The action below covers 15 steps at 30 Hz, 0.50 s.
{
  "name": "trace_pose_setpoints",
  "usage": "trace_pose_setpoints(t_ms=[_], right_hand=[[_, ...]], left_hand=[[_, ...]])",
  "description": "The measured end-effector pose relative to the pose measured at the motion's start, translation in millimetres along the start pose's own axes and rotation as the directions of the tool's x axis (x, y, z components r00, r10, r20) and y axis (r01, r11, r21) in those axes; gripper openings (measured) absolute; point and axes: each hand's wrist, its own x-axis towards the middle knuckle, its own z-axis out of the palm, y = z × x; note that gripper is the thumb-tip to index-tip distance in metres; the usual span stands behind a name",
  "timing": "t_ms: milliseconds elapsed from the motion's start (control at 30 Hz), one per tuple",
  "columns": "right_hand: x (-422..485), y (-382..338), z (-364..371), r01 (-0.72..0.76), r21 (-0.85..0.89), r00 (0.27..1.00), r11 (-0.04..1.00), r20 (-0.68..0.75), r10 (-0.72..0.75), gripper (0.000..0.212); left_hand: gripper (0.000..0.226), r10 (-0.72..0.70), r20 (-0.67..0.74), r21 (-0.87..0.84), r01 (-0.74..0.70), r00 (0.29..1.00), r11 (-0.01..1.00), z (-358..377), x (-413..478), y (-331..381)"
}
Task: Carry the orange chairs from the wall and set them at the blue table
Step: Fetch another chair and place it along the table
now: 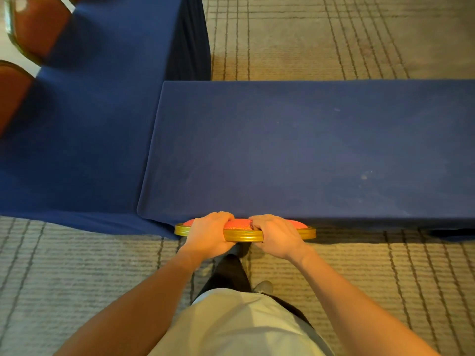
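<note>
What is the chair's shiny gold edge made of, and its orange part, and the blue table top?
The gold rim looks like metal or hard plastic, painted glossy: ridged and catching light. The orange pad looks like padded fabric, puffy and matte. The blue table cover is probably cloth: it drapes over the edges in folds.

Lined carpet (334,34) bears the blue table (295,150); pale specks (364,176), perhaps crumbs, on it.
</note>
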Motion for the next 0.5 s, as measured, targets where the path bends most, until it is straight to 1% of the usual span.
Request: trace_pose_setpoints(t_ms=[67,133,233,367,433,500], right_hand=[[-1.1,-1.8,0.0,-0.006,-0.002,1.0,1.0,-0.013,0.006,0.017],[-5.4,-5.4,2.0,-0.02,0.035,0.999,0.999,-0.035,0.022,0.027],[-11.2,-12.7,2.8,-0.048,0.111,0.996,0.993,-0.069,0.056,0.044],[-19.1,-19.8,0.2,-0.026,0.198,0.997,0.98,-0.068,0.041,0.044],[-24.4,-27.1,-1.5,-0.009,0.23,0.997,0.973,-0.072,0.026,0.046],[-31.1,-38.1,-1.9,0.014,0.251,0.996,0.968,-0.088,0.008,0.046]], left_hand=[[0.051,0.002,0.02,-0.029,-0.001,1.0,1.0,-1.6,-2.2,2.4],[0.05,-0.008,0.011,-0.064,0.009,1.0,0.998,-0.5,-8.4,4.3],[0.05,-0.001,-0.073,-0.125,-0.008,0.997,0.992,5.8,-21.0,6.8],[0.047,0.06,-0.18,-0.211,-0.098,0.982,0.972,10.2,-38.0,7.8],[0.048,0.061,-0.223,-0.263,-0.12,0.973,0.957,8.1,-48.3,9.1],[0.049,0.032,-0.241,-0.311,-0.108,0.97,0.944,6.7,-60.5,10.2]])
